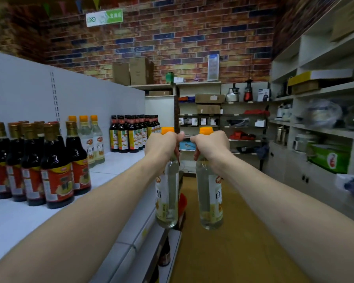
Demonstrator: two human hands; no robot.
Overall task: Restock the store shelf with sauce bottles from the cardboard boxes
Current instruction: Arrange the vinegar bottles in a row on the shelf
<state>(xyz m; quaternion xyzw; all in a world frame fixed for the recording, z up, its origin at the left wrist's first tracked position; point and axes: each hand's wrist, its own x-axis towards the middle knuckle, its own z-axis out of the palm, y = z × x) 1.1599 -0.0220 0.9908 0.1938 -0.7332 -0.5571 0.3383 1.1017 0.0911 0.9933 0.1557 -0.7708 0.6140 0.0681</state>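
We see both arms stretched forward, each hand carrying a clear bottle with an orange cap by its neck; the left hand (161, 146) has its fingers curled tight round the neck of the left bottle (168, 201), which hangs upright just past the front edge of the white shelf (119, 166), resting on nothing; the right hand (212, 146) grips the neck of the right bottle (209, 205) in the same fist-like way, and that bottle hangs upright over the brown floor (233, 252), just beside the other but apart from it; the two thumbs point toward each other, close together; on the shelf to the left stands a tight group of dark sauce bottles (55, 170) with gold caps and red labels; behind them, by the grey back panel, stand clear orange-capped bottles (94, 144) of the same sort as the two in hand; further along is a cluster of yellow-labelled dark bottles (129, 135); one more dark bottle shows on the lower tier (165, 254); plain cardboard boxes (131, 71) stand on top of the far unit against the brick wall (172, 43); on the right, pale shelving (325, 127) holds boxes and kitchen goods, among them a green box (329, 160)
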